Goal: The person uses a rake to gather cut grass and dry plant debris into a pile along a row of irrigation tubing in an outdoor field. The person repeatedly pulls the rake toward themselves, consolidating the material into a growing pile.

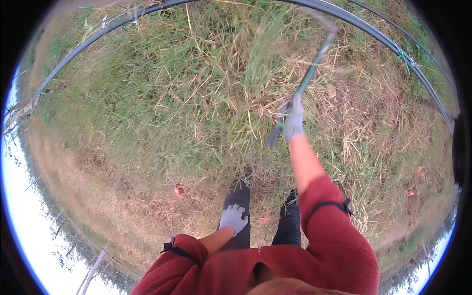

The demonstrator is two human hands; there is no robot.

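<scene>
My right hand (294, 117), in a pale glove, is closed around the handle of a long-handled cutting tool (312, 70) with a dark green shaft. The far end of the tool is blurred, so its blade shape is unclear; it reaches up and to the right over the grass. A dark handle end shows below the fist. My left hand (234, 219), gloved as well, rests on my left thigh with its fingers apart and holds nothing. Long green and dry grass (221, 96) covers the ground in front of me, with cut-looking straw (354, 143) lying at the right.
Dark hoses or pipes (343, 14) arch across the top, tied with a green string (402, 58) at the right. Small reddish pieces (180, 190) lie on the ground. A pole (94, 271) stands at the lower left rim.
</scene>
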